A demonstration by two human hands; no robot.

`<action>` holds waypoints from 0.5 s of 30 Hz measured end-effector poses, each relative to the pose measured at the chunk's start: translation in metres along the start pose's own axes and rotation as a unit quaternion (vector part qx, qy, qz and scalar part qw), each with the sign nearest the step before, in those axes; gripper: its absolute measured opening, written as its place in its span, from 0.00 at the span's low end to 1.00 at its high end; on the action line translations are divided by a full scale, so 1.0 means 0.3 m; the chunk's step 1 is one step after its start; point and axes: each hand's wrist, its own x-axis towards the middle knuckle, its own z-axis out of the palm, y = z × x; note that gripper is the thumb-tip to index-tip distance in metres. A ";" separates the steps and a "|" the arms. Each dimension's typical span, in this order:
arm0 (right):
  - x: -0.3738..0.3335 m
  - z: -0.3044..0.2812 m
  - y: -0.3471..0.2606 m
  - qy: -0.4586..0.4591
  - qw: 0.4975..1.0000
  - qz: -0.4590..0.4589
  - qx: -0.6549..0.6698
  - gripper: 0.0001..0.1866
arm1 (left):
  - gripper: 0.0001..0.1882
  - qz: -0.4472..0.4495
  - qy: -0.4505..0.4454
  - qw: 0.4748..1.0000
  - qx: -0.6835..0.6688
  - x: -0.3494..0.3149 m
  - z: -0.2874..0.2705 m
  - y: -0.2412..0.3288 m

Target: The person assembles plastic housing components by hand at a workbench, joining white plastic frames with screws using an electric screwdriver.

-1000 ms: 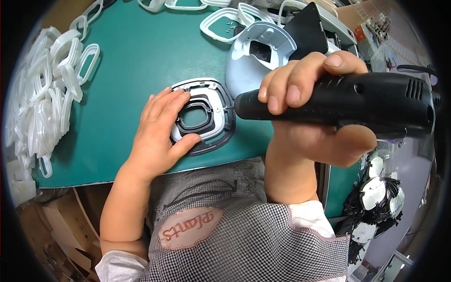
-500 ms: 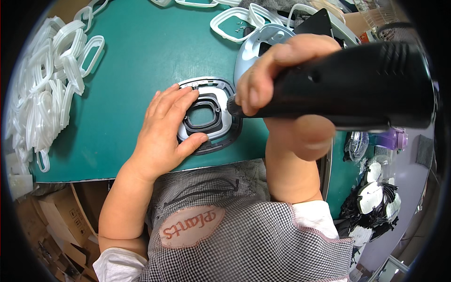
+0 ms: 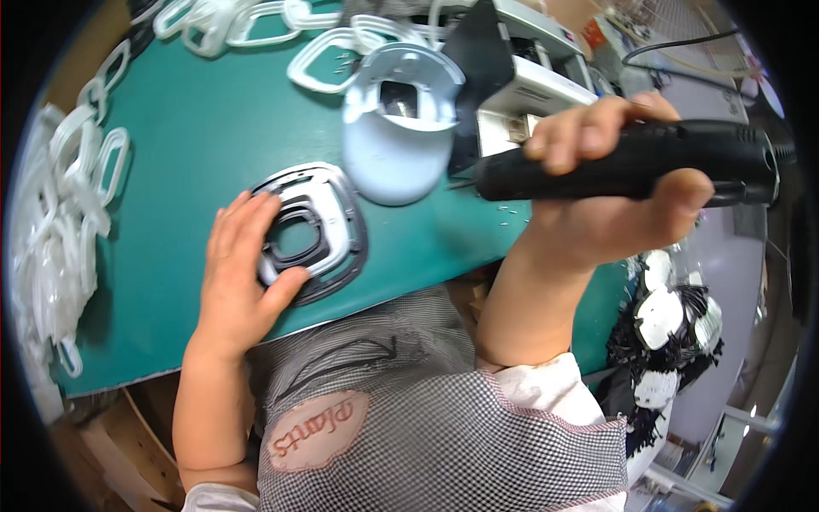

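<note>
My left hand [image 3: 235, 264] lies at the left side of a black-and-white plastic frame [image 3: 339, 247] with an opening in its middle. The fingers reach over its far rim and the thumb over its near side, gripping it against the table. In my right hand [image 3: 597, 149] is a black electric screwdriver [image 3: 563, 181], held level above the table with the fingers wrapped round its body. Its thin bit points left, apart from the frame. Beyond the frame sits a light blue plastic housing [image 3: 397, 166] with a dark square opening.
White plastic rings [image 3: 64, 213] are heaped along the left edge, and more lie at the back. Small screws [image 3: 344, 64] show inside one white ring. A white box-shaped machine [image 3: 537, 94] with a black panel [image 3: 478, 77] stands back right. Black-and-white parts [image 3: 661, 316] are piled at the right.
The screwdriver has come away from the frame, and its bit now shows clear of it. My view has shifted, so the housing and machine sit further left. My left hand stays on the frame.
</note>
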 end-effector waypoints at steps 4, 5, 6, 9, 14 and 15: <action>0.071 -0.151 -0.109 0.118 0.984 -0.063 -0.118 0.33 | 0.36 -0.008 0.006 1.000 0.005 -0.007 0.004 -0.001; 0.077 -0.169 -0.119 0.139 0.978 -0.066 -0.144 0.33 | 0.36 -0.016 0.011 1.000 0.008 -0.011 0.003 0.000; 0.080 -0.183 -0.123 0.143 0.976 -0.068 -0.146 0.33 | 0.36 -0.017 0.012 1.000 0.004 -0.012 0.005 0.003; 0.080 -0.197 -0.113 0.155 0.973 -0.078 -0.153 0.32 | 0.36 -0.003 0.011 1.000 0.018 -0.003 0.009 0.007; 0.084 -0.216 -0.083 0.150 0.974 -0.079 -0.151 0.32 | 0.35 0.003 0.010 1.000 0.015 0.002 0.017 0.014; 0.083 -0.219 -0.078 0.149 0.975 -0.073 -0.149 0.32 | 0.35 0.000 0.013 1.000 0.015 0.000 0.019 0.014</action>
